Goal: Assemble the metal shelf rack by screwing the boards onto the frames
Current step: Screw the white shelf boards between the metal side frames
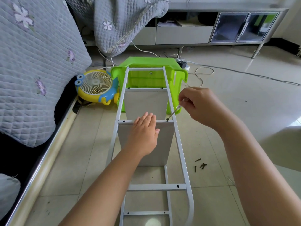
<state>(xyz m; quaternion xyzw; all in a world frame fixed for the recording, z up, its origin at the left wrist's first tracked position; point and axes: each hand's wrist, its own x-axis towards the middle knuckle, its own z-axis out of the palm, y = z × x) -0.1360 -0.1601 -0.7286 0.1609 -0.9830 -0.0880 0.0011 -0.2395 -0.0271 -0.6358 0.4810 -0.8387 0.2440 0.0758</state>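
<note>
A white metal shelf frame lies lengthwise on a tiled floor, running away from the viewer, its far end resting against a green plastic stool tipped on its side. 2 grey boards stand on edge between the frame's rails: a far board and a near board. The left hand lies flat on the near board with fingers straight, reaching its top edge. The right hand pinches the clear handle of a screwdriver, whose tip meets a screw at the right end of the crossbar above the near board (the matching hole at the left end shows dark). A few loose dark screws lie on the floor just right of the frame. A yellow and blue cartoon fan sits beside the stool, by a bed with a grey quilted blanket
</note>
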